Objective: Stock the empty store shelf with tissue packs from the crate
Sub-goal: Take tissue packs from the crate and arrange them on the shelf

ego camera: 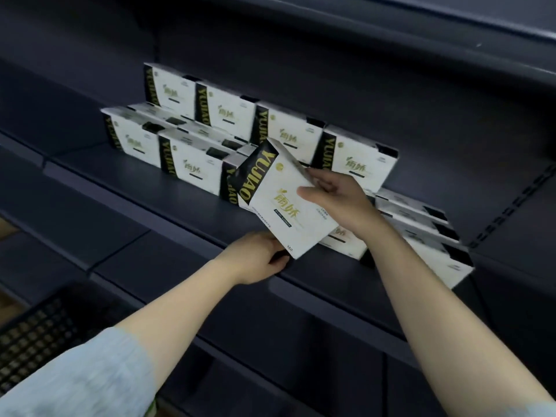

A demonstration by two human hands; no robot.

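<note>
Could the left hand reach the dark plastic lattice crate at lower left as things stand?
Probably not at once: the left hand grips the lower corner of the tilted white-and-black tissue pack, also held by the right hand. The dark plastic lattice crate lies unobstructed below.

Dark shelf (156, 188) bearing white-and-black tissue packs (198, 173): upright in a back row (228, 114) against the rear panel, upright in a front row just ahead of it at the left, and flat in a stack (433, 236) toward the right near the front edge.
</note>
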